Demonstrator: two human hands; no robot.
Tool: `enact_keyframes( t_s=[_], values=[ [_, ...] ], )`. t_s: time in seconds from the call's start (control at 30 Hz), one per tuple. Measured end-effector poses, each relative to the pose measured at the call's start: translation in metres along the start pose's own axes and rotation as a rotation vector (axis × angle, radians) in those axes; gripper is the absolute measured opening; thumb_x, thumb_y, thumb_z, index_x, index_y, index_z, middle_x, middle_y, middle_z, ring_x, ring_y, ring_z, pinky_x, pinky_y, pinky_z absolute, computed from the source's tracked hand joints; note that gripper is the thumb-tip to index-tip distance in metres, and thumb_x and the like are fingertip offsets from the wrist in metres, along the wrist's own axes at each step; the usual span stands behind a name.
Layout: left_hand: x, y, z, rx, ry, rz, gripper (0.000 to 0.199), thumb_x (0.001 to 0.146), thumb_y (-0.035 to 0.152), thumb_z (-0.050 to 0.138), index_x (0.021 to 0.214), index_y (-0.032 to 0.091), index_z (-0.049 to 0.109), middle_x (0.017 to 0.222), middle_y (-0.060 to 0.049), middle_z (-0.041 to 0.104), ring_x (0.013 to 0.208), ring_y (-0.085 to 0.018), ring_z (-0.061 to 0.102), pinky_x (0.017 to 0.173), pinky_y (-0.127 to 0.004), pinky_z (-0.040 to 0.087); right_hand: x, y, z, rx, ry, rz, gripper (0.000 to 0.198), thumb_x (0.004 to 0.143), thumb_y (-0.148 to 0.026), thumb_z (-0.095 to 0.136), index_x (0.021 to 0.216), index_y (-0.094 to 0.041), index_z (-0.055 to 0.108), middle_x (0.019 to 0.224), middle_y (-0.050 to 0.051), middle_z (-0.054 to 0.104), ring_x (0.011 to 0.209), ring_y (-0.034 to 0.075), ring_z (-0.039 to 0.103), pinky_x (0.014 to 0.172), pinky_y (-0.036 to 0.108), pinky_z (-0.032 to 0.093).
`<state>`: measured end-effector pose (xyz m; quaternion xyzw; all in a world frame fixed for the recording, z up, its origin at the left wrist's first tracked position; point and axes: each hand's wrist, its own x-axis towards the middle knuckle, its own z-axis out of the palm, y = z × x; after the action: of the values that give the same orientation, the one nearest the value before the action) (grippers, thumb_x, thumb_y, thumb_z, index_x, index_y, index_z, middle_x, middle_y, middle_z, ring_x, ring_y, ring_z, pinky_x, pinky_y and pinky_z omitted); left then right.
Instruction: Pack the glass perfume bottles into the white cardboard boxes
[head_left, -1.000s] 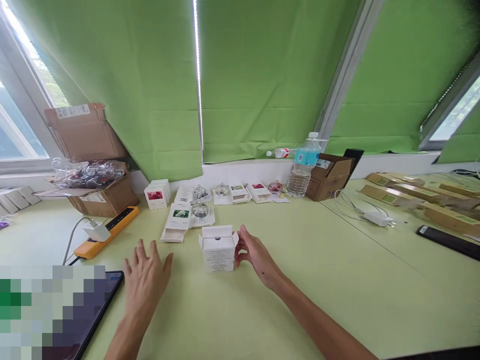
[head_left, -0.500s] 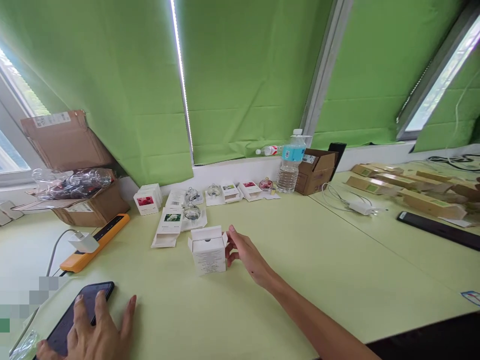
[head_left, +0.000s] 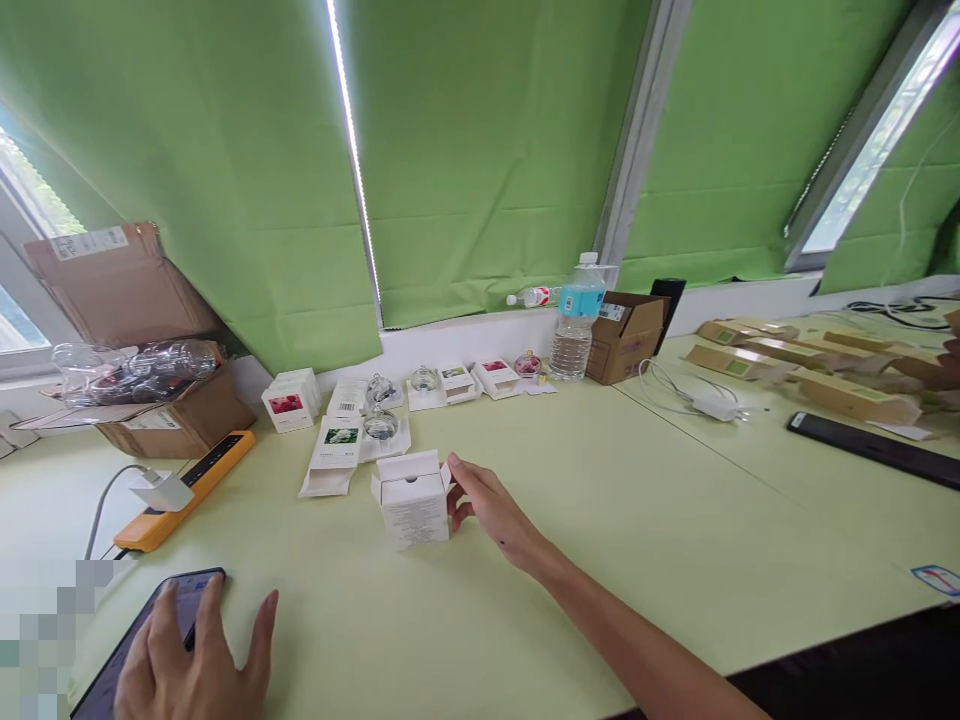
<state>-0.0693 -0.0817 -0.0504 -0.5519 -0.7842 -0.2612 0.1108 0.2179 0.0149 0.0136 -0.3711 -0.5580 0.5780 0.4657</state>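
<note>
Over the dark smartphone [head_left: 142, 640] at the lower left, my left hand [head_left: 199, 650] is open, its fingers spread with tips at the screen and the thumb out over the table. My right hand [head_left: 487, 505] has curled fingers against the right side of a small white carton [head_left: 415, 510], which stands upright with its top flaps raised and printed text facing me. Its far fingers are partly hidden. Behind it lie opened white cartons, one with a white-flower picture [head_left: 341, 437], and round glass ornaments [head_left: 380, 425].
Several white boxes [head_left: 290, 402] stand by the wall. An orange power strip [head_left: 187, 490] with a white charger [head_left: 161, 490] lies left, near an open cardboard box [head_left: 176, 410]. A water bottle [head_left: 576, 325], a brown box [head_left: 626, 340] and a white adapter [head_left: 716, 406] sit farther right.
My left hand has shifted slightly on the phone, and the phone's screen now looks brighter. My right hand stays at the carton. The whole view has shifted a little.
</note>
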Motion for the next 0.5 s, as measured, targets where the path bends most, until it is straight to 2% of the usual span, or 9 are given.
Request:
enact_keyframes(
  t_s=[0.07, 0.17, 0.23, 0.3, 0.37, 0.43, 0.5],
  values=[
    [0.001, -0.002, 0.003, 0.028, 0.052, 0.075, 0.056, 0.081, 0.045, 0.043, 0.132, 0.022, 0.038, 0.145, -0.013, 0.033, 0.138, -0.037, 0.018, 0.108, -0.057, 0.022, 0.000, 0.000, 0.000, -0.008, 0.004, 0.006, 0.053, 0.084, -0.065, 0.041, 0.085, -0.017, 0.064, 0.082, 0.006, 0.059, 0.065, 0.014, 0.052, 0.053, 0.025, 0.047],
    [0.003, -0.001, 0.006, 0.060, 0.063, 0.156, 0.054, 0.083, 0.046, 0.034, 0.124, 0.012, 0.048, 0.146, -0.018, 0.031, 0.135, -0.035, 0.029, 0.109, -0.050, 0.027, -0.001, 0.003, -0.001, -0.024, 0.009, 0.025, 0.050, 0.085, -0.063, 0.042, 0.078, -0.017, 0.060, 0.069, 0.003, 0.055, 0.063, 0.014, 0.052, 0.055, 0.026, 0.047],
    [0.003, -0.001, 0.008, 0.048, -0.020, 0.175, 0.059, 0.084, 0.051, 0.030, 0.122, 0.011, 0.050, 0.145, -0.017, 0.034, 0.131, -0.034, 0.037, 0.108, -0.048, 0.032, 0.000, 0.006, -0.002, -0.038, 0.003, 0.037, 0.048, 0.086, -0.062, 0.042, 0.077, -0.017, 0.059, 0.067, 0.002, 0.055, 0.062, 0.014, 0.053, 0.056, 0.027, 0.047],
    [0.004, -0.002, 0.012, 0.017, -0.165, 0.171, 0.061, 0.084, 0.054, 0.029, 0.127, 0.015, 0.048, 0.144, -0.011, 0.040, 0.126, -0.030, 0.045, 0.105, -0.046, 0.038, 0.000, 0.008, -0.001, -0.050, -0.009, 0.040, 0.048, 0.086, -0.061, 0.043, 0.078, -0.017, 0.060, 0.069, 0.002, 0.057, 0.062, 0.014, 0.054, 0.057, 0.027, 0.047],
    [0.005, -0.004, 0.014, -0.008, -0.294, 0.171, 0.060, 0.085, 0.055, 0.029, 0.130, 0.018, 0.047, 0.141, -0.007, 0.045, 0.126, -0.027, 0.047, 0.106, -0.044, 0.039, 0.000, 0.009, -0.001, -0.063, -0.018, 0.037, 0.047, 0.085, -0.061, 0.045, 0.081, -0.017, 0.061, 0.071, 0.002, 0.058, 0.062, 0.013, 0.054, 0.057, 0.027, 0.047],
    [0.006, -0.006, 0.017, -0.022, -0.357, 0.193, 0.060, 0.085, 0.056, 0.030, 0.127, 0.018, 0.051, 0.138, -0.005, 0.050, 0.128, -0.026, 0.045, 0.109, -0.044, 0.035, 0.000, 0.009, 0.000, -0.076, -0.026, 0.041, 0.046, 0.084, -0.060, 0.048, 0.085, -0.017, 0.063, 0.072, 0.002, 0.059, 0.062, 0.013, 0.054, 0.056, 0.026, 0.046],
    [0.007, -0.008, 0.018, -0.030, -0.360, 0.215, 0.060, 0.084, 0.056, 0.032, 0.124, 0.017, 0.054, 0.136, -0.006, 0.051, 0.129, -0.026, 0.043, 0.111, -0.045, 0.032, 0.001, 0.010, 0.000, -0.086, -0.033, 0.047, 0.045, 0.084, -0.059, 0.049, 0.087, -0.017, 0.064, 0.072, 0.002, 0.059, 0.061, 0.013, 0.053, 0.056, 0.026, 0.046]
  ],
)
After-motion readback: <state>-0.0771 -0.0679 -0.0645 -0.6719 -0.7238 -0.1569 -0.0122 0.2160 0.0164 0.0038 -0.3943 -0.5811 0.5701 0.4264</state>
